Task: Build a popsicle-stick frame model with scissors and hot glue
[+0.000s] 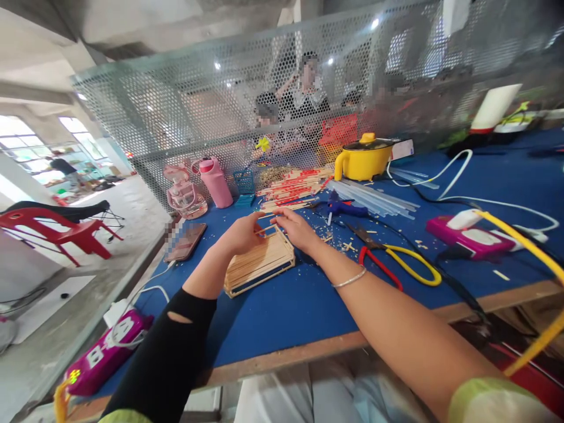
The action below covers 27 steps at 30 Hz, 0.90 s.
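A raft-like panel of thin wooden sticks point(259, 261) with a raised stick edging lies on the blue table. My left hand point(242, 235) is over its far left part, fingers closed on a thin wooden stick point(267, 217). My right hand point(297, 228) reaches the panel's far right corner, its fingertips pinched at the same stick's other end. The exact finger contact is partly hidden. Right of my hands lie a blue hot glue gun point(348, 208) and scissors with one red and one yellow handle point(416, 267).
Red-tipped sticks point(293, 188) and clear glue sticks point(374, 197) lie behind. A yellow electric pot point(365, 161), pink bottle point(217, 183), clear bottle point(185, 197) and phone point(187, 242) stand or lie around. Power strips point(471, 238) trail cables. People sit beyond the perforated screen point(176, 111).
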Motion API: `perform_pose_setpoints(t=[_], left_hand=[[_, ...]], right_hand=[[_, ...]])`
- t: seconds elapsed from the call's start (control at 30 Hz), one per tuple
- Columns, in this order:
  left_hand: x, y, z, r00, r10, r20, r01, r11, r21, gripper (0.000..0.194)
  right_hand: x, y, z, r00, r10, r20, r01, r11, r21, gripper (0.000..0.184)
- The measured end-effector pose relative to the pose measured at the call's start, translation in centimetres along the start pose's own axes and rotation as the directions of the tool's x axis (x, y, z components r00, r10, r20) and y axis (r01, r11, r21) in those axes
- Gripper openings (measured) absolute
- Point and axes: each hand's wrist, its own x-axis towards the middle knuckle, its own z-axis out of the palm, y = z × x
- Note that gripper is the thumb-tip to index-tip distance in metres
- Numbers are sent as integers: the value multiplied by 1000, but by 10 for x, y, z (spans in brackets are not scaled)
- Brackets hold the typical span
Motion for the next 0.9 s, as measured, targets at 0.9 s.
perform_pose_setpoints(t=[0.9], left_hand=[[12, 3, 2, 995, 98, -29, -89, 969, 229, 52]], right_hand=[[-2, 4, 5, 999, 33, 6, -33, 994, -106, 21]])
